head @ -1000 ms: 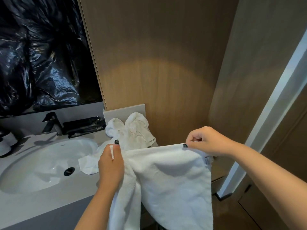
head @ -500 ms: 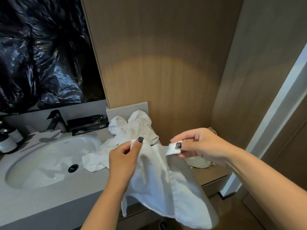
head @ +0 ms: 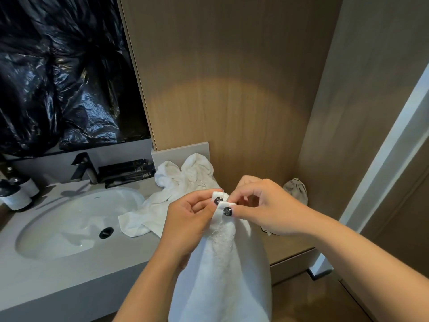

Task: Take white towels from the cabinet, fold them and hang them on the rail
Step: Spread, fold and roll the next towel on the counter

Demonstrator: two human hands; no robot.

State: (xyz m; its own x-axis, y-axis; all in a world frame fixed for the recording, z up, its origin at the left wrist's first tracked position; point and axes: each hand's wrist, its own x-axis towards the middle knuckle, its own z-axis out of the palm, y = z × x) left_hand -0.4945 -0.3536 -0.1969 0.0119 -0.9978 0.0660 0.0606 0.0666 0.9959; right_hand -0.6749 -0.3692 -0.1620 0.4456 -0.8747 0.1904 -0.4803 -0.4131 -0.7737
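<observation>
A white towel (head: 222, 270) hangs folded in half lengthwise in front of me, its two top corners brought together. My left hand (head: 185, 219) pinches one corner and my right hand (head: 262, 205) pinches the other, thumbs touching at the towel's top edge. A second white towel (head: 178, 189) lies crumpled on the grey counter (head: 58, 280) behind my hands, one end trailing toward the basin. No rail and no cabinet are in view.
A white oval basin (head: 69, 224) with a black drain sits in the counter at left, a dark tap (head: 83, 168) behind it. Two bottles (head: 16, 194) stand at the far left. A beige cloth pouch (head: 296, 190) lies on the wooden shelf at right.
My hands have come together from spread apart, bringing the towel's two top corners to meet. The towel now hangs doubled and narrower.
</observation>
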